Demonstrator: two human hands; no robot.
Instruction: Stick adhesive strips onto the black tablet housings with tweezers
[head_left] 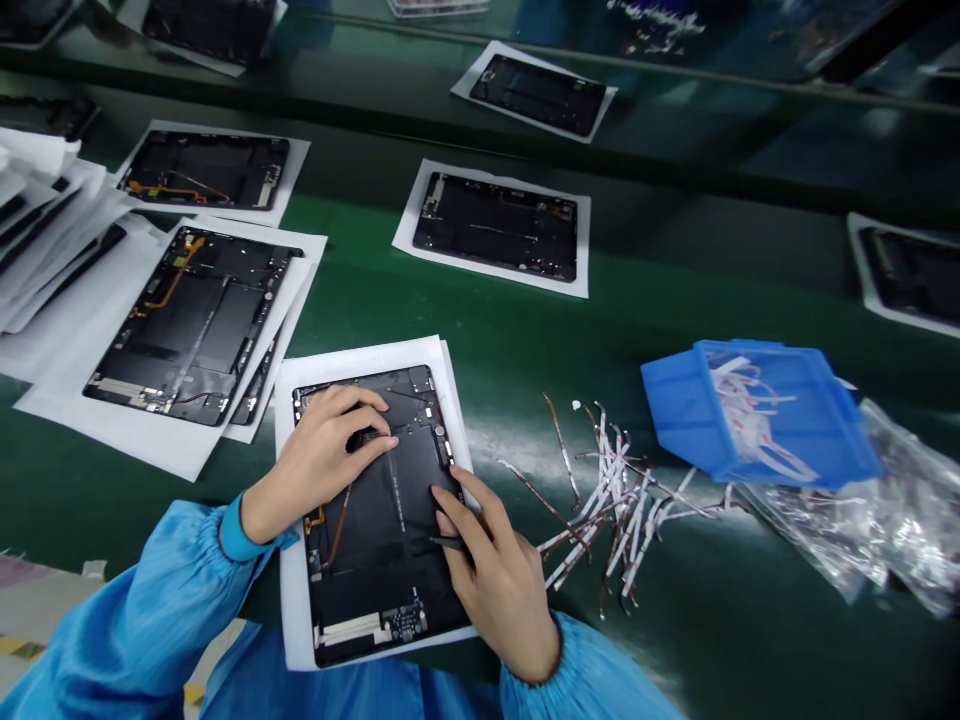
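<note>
In front of me a black tablet housing lies on white paper sheets, with a long dark strip cable and a white-and-dark connector board inside. My left hand reaches over its upper left part, thumb and forefinger tips pinched together; whatever is between them is too small to make out. My right hand rests on the housing's right edge, fingertips against the rim. Dark pointed tweezers stick out from under its fingers, mostly hidden by the hand.
Loose adhesive-like strips lie in a pile to the right. Beyond them a blue bin holds white strips, beside clear plastic bags. More housings on paper lie left, with another housing ahead near a raised ledge.
</note>
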